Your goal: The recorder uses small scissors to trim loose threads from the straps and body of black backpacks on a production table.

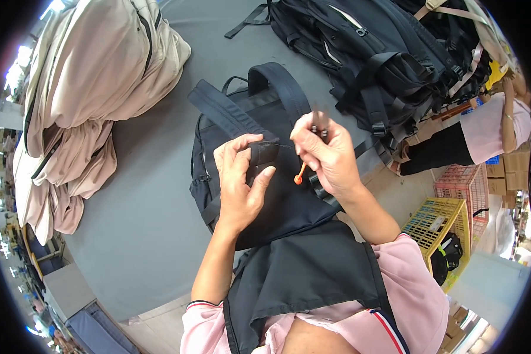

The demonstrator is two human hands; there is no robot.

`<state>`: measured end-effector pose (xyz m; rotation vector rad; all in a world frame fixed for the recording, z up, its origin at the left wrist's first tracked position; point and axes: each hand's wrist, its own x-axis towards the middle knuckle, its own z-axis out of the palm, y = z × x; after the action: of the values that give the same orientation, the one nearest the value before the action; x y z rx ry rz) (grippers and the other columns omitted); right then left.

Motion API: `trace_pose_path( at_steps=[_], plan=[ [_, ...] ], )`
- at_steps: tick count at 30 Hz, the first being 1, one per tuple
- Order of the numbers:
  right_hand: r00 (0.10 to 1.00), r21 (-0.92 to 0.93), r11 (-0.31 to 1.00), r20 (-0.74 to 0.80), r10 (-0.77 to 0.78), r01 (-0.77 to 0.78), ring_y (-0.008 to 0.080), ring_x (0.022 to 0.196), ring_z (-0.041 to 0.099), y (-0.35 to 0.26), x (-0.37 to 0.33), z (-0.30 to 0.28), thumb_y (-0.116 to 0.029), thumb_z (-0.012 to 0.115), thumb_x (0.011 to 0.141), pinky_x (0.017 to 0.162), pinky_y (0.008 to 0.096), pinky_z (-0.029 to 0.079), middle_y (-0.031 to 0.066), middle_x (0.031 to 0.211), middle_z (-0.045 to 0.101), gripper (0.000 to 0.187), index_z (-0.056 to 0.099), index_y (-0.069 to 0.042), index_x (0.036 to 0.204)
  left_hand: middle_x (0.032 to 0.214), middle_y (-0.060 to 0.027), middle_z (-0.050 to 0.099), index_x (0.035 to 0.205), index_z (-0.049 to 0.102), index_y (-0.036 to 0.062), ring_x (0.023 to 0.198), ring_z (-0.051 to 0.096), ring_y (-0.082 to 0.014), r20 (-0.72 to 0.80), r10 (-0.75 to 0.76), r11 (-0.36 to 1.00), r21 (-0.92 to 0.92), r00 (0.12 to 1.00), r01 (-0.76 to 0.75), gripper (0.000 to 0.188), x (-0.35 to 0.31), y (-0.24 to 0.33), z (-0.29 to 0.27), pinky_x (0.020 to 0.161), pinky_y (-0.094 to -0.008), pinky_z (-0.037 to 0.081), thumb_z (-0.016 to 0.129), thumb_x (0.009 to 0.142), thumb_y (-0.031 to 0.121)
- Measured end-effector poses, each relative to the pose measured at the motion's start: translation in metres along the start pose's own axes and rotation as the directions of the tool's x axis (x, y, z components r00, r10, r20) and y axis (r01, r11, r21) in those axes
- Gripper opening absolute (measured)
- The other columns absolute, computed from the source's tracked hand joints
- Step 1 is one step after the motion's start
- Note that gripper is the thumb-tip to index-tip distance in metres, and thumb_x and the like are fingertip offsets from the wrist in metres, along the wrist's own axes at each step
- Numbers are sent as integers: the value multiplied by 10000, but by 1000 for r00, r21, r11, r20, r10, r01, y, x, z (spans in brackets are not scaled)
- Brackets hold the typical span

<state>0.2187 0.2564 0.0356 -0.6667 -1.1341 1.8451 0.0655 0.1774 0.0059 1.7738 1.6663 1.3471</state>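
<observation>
A black backpack (265, 218) lies on the grey table in front of me, its padded shoulder straps (227, 109) toward the far side. My left hand (237, 183) pinches the end of one strap, a dark webbing piece (264, 154), between thumb and fingers. Close to its right, my right hand (330, 154) is closed around a small dark tool, blurred above the fingers. An orange piece (300, 176) with a rounded end hangs below that hand. A thin dark thread (284, 146) runs from the strap end toward my right hand.
Beige bags (94, 76) are heaped on the grey table (141, 236) at the left. More black backpacks (366, 53) are piled at the far right. Yellow (436, 221) and pink crates (463, 183) stand on the floor. Another person (484, 133) is at the right.
</observation>
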Motion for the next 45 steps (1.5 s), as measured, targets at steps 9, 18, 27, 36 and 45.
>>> trace_pose_path(
  at_steps=[9, 18, 27, 36, 45],
  plan=[
    [940, -835, 503, 50, -336, 225, 159, 687, 577, 16, -26, -21, -77, 660, 804, 592, 269, 473, 60, 849, 556, 293, 536, -55, 1069, 1203, -99, 507, 1064, 608, 3, 1113, 421, -238, 52, -235, 830, -510, 971, 228, 330, -4, -1, 5, 962, -343, 352, 675, 806, 197],
    [735, -883, 79, 332, -592, 462, 202, 591, 560, 19, -20, -16, -69, 705, 707, 514, 296, 422, 39, 792, 569, 299, 614, -65, 992, 1187, -99, 521, 1035, 609, 7, 1103, 413, -247, 28, -186, 899, -399, 982, 182, 315, -5, 6, 9, 953, -352, 353, 685, 782, 178],
    [711, -898, -124, 413, -569, 422, 183, 550, 531, 12, -24, -10, -93, 719, 692, 491, 288, 387, 16, 767, 573, 286, 640, -75, 966, 1176, -97, 527, 1029, 604, 5, 1087, 414, -257, 7, -135, 945, -299, 991, 131, 326, -6, 6, 7, 946, -358, 348, 691, 763, 170],
    [789, -886, 236, 200, -581, 399, 221, 611, 590, 14, -27, -10, -52, 682, 734, 543, 300, 463, 53, 775, 579, 225, 637, -63, 954, 1172, -104, 530, 1028, 605, 5, 1090, 413, -260, 17, -97, 968, -232, 995, 99, 345, -5, 3, 9, 952, -364, 343, 690, 773, 221],
    [926, -848, 456, 98, -365, 270, 187, 652, 582, 22, -12, -17, -44, 665, 757, 585, 266, 464, 81, 829, 558, 223, 585, -50, 965, 1198, -104, 474, 982, 596, -16, 1024, 441, -205, -189, -326, 915, -308, 926, 259, 270, -17, -1, 2, 878, -326, 393, 663, 818, 188]
  ],
)
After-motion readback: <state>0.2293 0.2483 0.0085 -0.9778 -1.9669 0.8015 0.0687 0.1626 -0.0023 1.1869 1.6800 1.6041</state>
